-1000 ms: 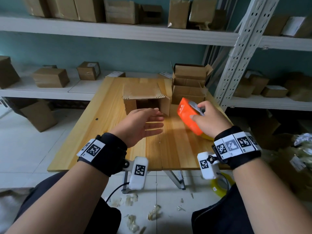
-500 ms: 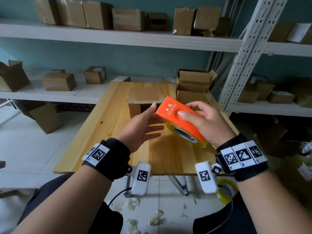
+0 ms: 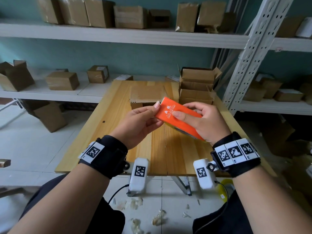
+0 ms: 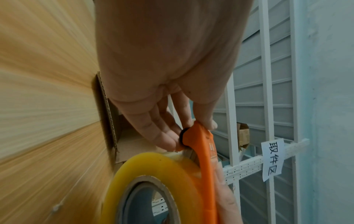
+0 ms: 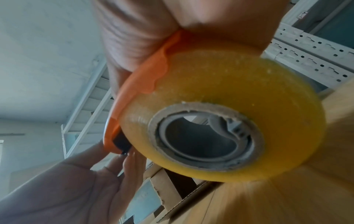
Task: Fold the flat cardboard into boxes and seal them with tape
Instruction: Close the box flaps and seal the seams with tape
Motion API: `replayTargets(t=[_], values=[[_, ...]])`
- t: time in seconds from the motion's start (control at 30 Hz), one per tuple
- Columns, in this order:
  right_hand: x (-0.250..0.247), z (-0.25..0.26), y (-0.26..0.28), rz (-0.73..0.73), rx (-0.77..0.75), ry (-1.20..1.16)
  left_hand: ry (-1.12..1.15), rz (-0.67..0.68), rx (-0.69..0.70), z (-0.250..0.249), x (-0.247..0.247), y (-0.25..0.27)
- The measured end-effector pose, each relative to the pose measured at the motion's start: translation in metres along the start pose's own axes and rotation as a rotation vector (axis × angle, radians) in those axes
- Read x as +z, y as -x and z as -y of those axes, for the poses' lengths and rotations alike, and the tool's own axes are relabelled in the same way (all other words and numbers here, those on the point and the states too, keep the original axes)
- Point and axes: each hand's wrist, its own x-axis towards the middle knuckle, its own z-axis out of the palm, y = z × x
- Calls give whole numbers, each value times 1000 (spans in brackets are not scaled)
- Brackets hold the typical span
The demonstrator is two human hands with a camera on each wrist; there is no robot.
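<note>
My right hand (image 3: 199, 120) grips an orange tape dispenser (image 3: 179, 115) that carries a yellowish roll of tape (image 5: 226, 115), held above the wooden table (image 3: 158, 149). My left hand (image 3: 143, 120) pinches the dispenser's toothed front end (image 4: 193, 134) between thumb and fingers. Behind the hands a small folded cardboard box (image 3: 146, 95) sits on the table with its open side toward me and its flaps spread.
A stack of open cardboard boxes (image 3: 196, 85) stands at the table's far right. White shelves (image 3: 118, 35) hold several more boxes. A metal rack upright (image 3: 249, 53) rises at the right. Tape scraps (image 3: 135, 203) litter the floor.
My right hand has swung the dispenser up and leftward. My left hand rose from the table to meet it and now pinches its front end.
</note>
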Motion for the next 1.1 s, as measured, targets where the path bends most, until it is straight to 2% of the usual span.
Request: replayTargets(t=[0.2, 0.4, 0.57, 0.77, 0.93, 1.1], values=[[1, -5, 0, 37, -35, -5, -21, -5, -45, -2, -2, 2], [1, -7, 1, 62, -68, 13, -32, -86, -103, -1, -1, 1], [2, -10, 3, 65, -89, -1, -145, -54, -25, 0, 1, 5], [2, -13, 4, 69, -108, -22, -186, -128, 25, 8, -1, 1], [2, -14, 4, 68, -110, -30, -35, -112, 52, 6, -7, -3], [2, -15, 5, 67, -110, -21, 59, -63, -52, 3, -9, -6]])
